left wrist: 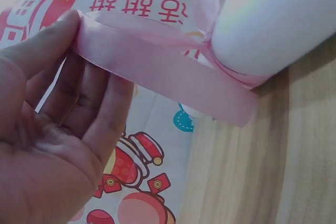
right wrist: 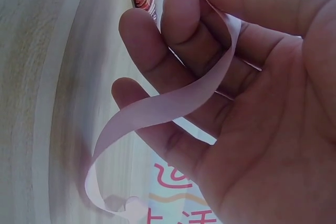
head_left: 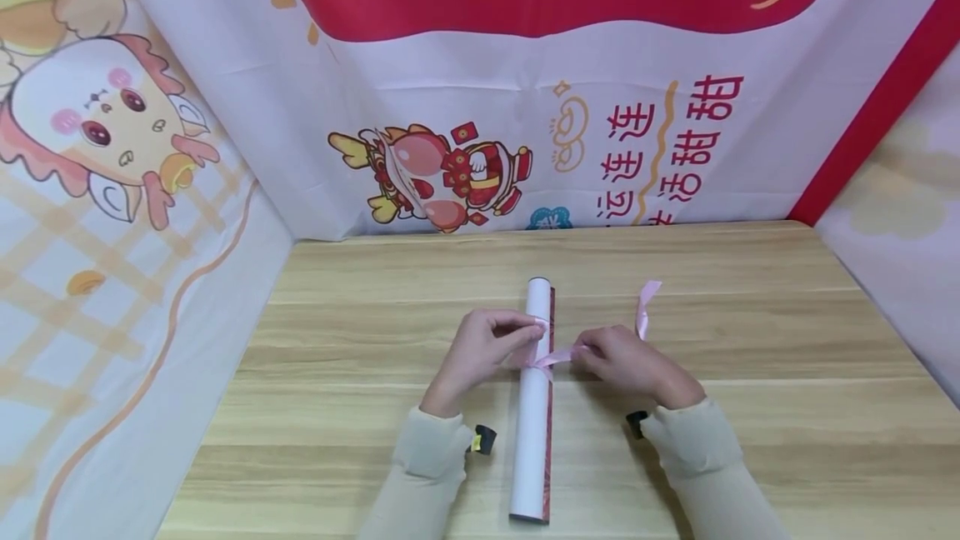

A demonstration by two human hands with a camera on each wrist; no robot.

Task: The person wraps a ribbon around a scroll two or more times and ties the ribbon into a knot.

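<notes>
We see a white roll (head_left: 532,432) lying lengthwise on the wood-grain worktop (head_left: 322,407), between our two forearms, with a red patterned edge (head_left: 548,448) showing along its right side. A pink ribbon (head_left: 557,357) goes around the roll, somewhat nearer its far end than its near end.

With our left hand (head_left: 480,348), just left of the roll, we pinch a folded loop of the ribbon between thumb and fingertips; the remaining fingers lie loosely bent below it. With our right hand (head_left: 626,363), to the right of the roll, we pinch another length of the ribbon between thumb and forefinger, while the other fingers are half curled and slightly apart. From that pinch, a loose tail passes across our fingers and sticks out beyond the hand.

We wear pale sleeves (head_left: 697,440), and a printed cloth (head_left: 450,65) with red lettering and cartoon figures hangs behind the worktop.
</notes>
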